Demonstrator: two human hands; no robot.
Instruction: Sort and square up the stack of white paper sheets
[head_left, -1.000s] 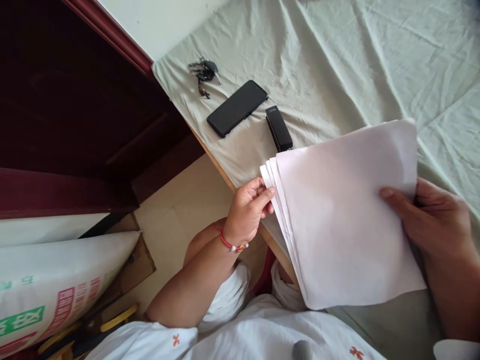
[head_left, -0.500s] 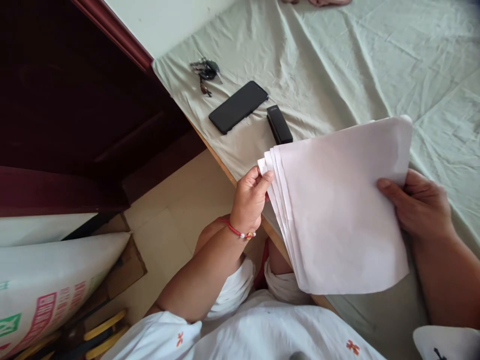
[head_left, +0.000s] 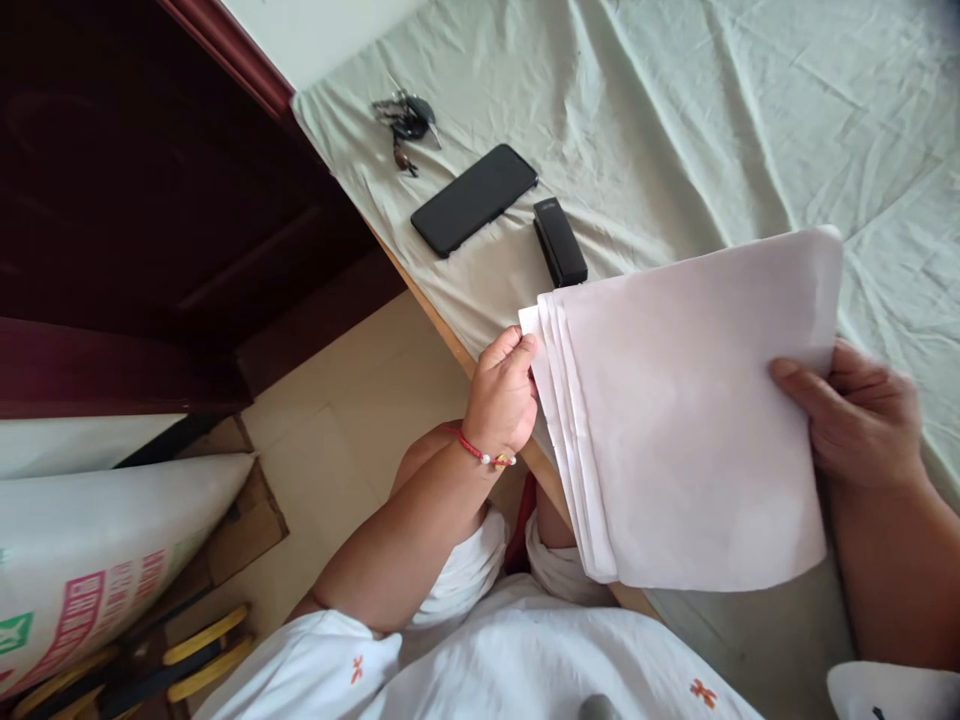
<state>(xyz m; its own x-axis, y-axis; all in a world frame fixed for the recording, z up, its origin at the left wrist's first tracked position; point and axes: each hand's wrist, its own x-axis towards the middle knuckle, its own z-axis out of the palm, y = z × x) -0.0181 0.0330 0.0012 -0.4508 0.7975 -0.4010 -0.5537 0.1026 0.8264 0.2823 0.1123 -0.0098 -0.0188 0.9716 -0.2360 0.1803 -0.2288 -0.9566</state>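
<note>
Between my hands is a stack of white paper sheets (head_left: 697,420), its left edges fanned out in steps. My left hand (head_left: 502,390) pinches the upper left edge of the sheets between thumb and fingers. On the right side, my right hand (head_left: 862,410) grips the stack with its thumb on top and fingers beneath. Just beyond the paper's upper left corner lies a black stapler (head_left: 560,242). A black smartphone (head_left: 475,200) rests face up to the left of it.
A pale green cloth (head_left: 660,130) with wrinkles covers the table. Keys (head_left: 409,120) lie near its far left corner. On the floor side are a white printed sack (head_left: 112,540), a cardboard box (head_left: 244,520) and a dark red wooden panel (head_left: 135,200).
The paper stack and my right hand have shifted slightly to the right. The left edges are spread a little more, while my left hand keeps its pinch.
</note>
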